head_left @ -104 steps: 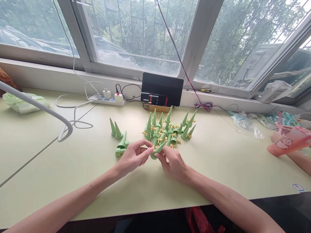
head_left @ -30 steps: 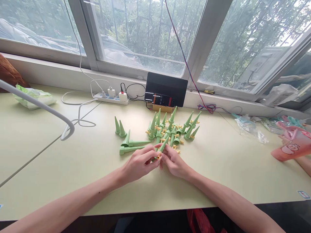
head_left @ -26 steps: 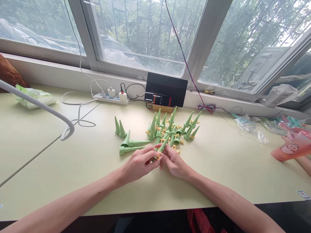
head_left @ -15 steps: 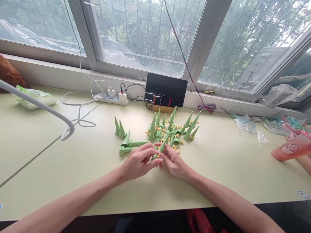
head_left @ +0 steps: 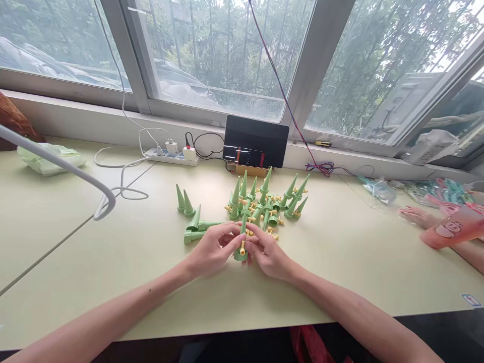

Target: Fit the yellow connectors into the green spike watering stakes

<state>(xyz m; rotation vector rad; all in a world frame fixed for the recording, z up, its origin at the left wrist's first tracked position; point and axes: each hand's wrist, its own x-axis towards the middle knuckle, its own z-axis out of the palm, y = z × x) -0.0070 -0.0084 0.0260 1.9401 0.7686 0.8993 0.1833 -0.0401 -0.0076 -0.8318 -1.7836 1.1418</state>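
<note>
Between my two hands is a green plant watering spike (head_left: 240, 256), its tip pointing away from me and a yellow valve (head_left: 242, 248) on its near side. My left hand (head_left: 215, 248) pinches it from the left with thumb and fingers. From the right, my right hand (head_left: 269, 253) has its fingers closed around it. Just beyond stands a cluster of several green spikes (head_left: 235, 201) with yellow valves, some upright and some lying down. Left of the cluster are spikes without visible valves, two upright (head_left: 188, 205) and others lying flat (head_left: 193, 236).
A dark tablet (head_left: 257, 138) leans by the window, with a phone (head_left: 249, 157) before it. A power strip (head_left: 172, 157) and white cables (head_left: 126, 187) lie at back left. On the right, another person's hand (head_left: 418, 216) is near a pink cup (head_left: 449, 229) and plastic bags (head_left: 378, 190).
The held spike has turned more upright, its yellow valve now facing me between my thumbs. Another person's hand has come into view behind the pink cup.
</note>
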